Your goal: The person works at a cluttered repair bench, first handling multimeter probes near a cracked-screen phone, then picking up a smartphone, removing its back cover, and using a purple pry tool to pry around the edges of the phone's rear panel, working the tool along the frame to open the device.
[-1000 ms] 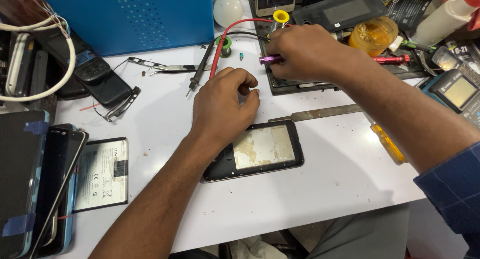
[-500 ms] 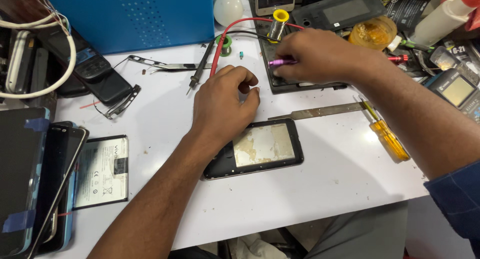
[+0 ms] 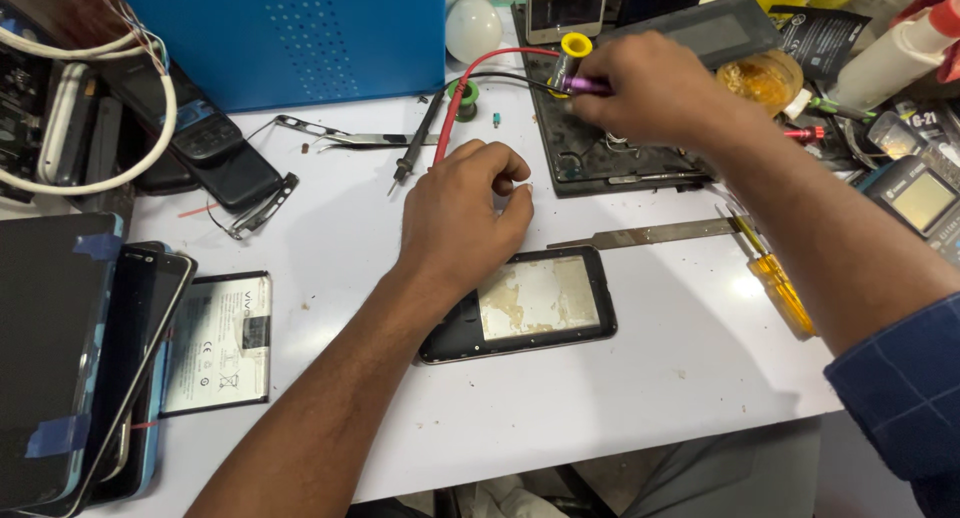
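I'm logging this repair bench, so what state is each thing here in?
left hand: loosely curled, resting on the open phone's top edge
right hand: gripping the purple-handled tool
purple-handled tool: held over the dark mat
open phone: back off, flat on the table
battery: loose, flat
yellow screwdriver: lying free
tweezers: lying free
metal ruler: lying flat
dark mat: flat on the table

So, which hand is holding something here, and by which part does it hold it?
The right hand grips a purple-handled tool by its handle. The left hand is curled above the opened phone; whether it pinches something small cannot be told.
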A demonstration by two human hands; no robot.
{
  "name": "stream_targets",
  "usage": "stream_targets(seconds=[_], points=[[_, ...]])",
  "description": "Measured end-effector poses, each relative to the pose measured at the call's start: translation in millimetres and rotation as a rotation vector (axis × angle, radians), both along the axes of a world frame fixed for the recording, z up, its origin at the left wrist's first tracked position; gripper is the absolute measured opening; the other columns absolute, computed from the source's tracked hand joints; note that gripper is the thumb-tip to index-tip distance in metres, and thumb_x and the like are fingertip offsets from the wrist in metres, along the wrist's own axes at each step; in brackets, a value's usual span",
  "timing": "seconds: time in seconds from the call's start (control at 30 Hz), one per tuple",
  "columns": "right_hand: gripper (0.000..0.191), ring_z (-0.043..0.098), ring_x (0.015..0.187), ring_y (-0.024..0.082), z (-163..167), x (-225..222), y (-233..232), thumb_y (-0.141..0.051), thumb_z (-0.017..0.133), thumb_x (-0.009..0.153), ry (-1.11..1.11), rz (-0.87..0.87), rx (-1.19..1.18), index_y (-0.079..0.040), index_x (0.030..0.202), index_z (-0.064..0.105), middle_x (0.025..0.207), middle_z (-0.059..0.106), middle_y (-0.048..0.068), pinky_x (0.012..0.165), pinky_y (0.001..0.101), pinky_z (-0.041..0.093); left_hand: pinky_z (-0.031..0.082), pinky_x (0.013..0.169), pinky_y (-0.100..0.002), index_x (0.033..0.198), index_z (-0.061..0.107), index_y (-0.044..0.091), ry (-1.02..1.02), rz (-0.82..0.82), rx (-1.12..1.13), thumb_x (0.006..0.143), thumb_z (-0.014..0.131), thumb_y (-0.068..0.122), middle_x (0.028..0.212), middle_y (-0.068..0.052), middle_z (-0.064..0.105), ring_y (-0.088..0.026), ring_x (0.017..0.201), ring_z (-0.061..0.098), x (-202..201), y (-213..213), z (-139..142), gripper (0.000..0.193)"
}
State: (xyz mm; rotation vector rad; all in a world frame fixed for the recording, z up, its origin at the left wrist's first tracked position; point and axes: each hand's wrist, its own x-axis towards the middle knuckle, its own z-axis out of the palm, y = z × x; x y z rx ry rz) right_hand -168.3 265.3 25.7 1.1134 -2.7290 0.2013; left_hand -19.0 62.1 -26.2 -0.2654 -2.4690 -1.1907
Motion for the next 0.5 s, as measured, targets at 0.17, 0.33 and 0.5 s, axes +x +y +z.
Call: stream_targets(seconds=[0.17,0.33,0.5], points=[[0.026,0.069,0.087,0.04,-13,-5,-9,-0.032,0.077,0.091,0.079,-0.12,0.024,-0.009,0.101,0.079,0.09,0.074,0.019,0.077,0.0536,0.053,0.055,0.07,-0.037,0.093,0.071,0.009,-0.022,0.004,-0.005,0.085,0.069,0.016,0.088,-0.004,0.07,-0.019,0.081,0.071,-1,0,1,0.012],[0.026,0.069,0.085,0.039,-12,-8,-11,-0.034,0.078,0.092,0.082,-0.14,-0.049,-0.009,0.101,0.079,0.089,0.073,0.018,0.077,0.053,0.054,0.055,0.071,-0.039,0.094,0.071,0.009,-0.035,0.003,-0.007,0.085,0.069,0.017,0.087,-0.003,0.07,-0.02,0.081,0.071,0,1,1,0.012],[0.026,0.069,0.081,0.039,-5,-9,-4,-0.031,0.076,0.09,-0.048,-0.139,-0.087,-0.009,0.103,0.078,0.085,0.073,0.017,0.074,0.0509,0.054,0.055,0.071,-0.039,0.094,0.071,0.009,-0.031,0.001,-0.002,0.085,0.068,0.018,0.089,-0.003,0.07,-0.02,0.082,0.071,0,1,0,0.013]])
